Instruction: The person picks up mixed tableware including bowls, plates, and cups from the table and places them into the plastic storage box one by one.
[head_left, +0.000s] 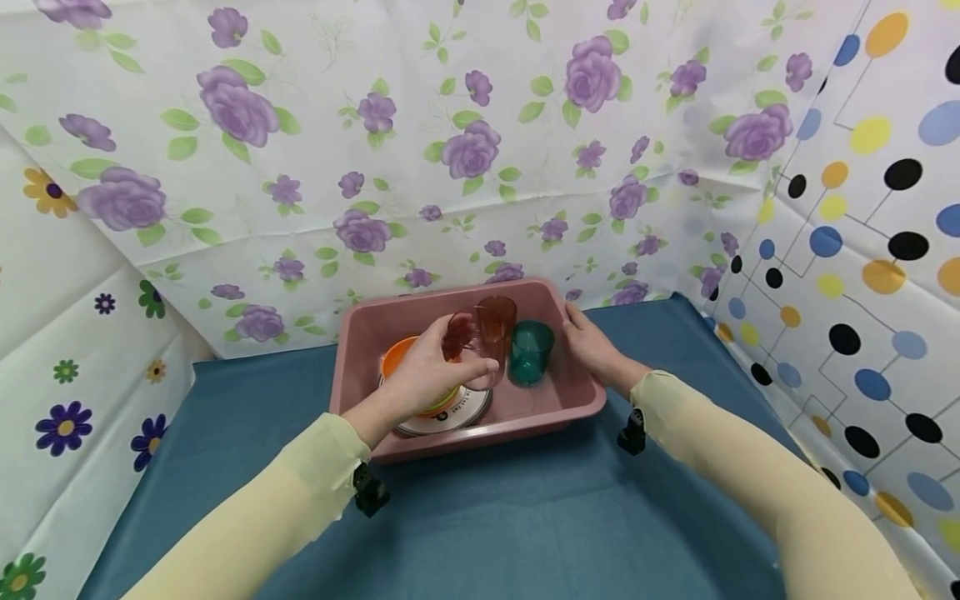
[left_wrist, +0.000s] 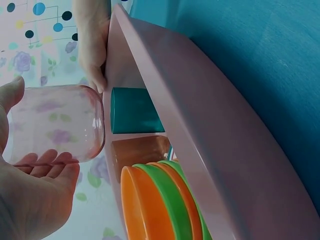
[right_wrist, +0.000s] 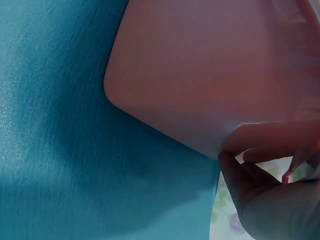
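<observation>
My left hand (head_left: 422, 371) holds a clear pinkish tumbler (left_wrist: 62, 120) above the pink plastic basin (head_left: 360, 325), thumb on one side and fingers on the other. My right hand (head_left: 596, 343) grips the basin's right end at the rim; in the right wrist view its fingers (right_wrist: 272, 137) bend around the edge. Inside the basin a teal tumbler (head_left: 531, 358) stands at the right, beside an amber tumbler (left_wrist: 140, 152). Stacked orange and green bowls (left_wrist: 150, 205) sit at the left, partly hidden behind my left hand in the head view. Under them are white plates (head_left: 468, 408) with black lettering.
The basin stands on a blue-covered table (head_left: 510, 517), close to the back wall sheet (head_left: 420, 167) with purple flowers. A dotted sheet (head_left: 847, 300) hangs at the right and a flowered white sheet (head_left: 82, 358) at the left.
</observation>
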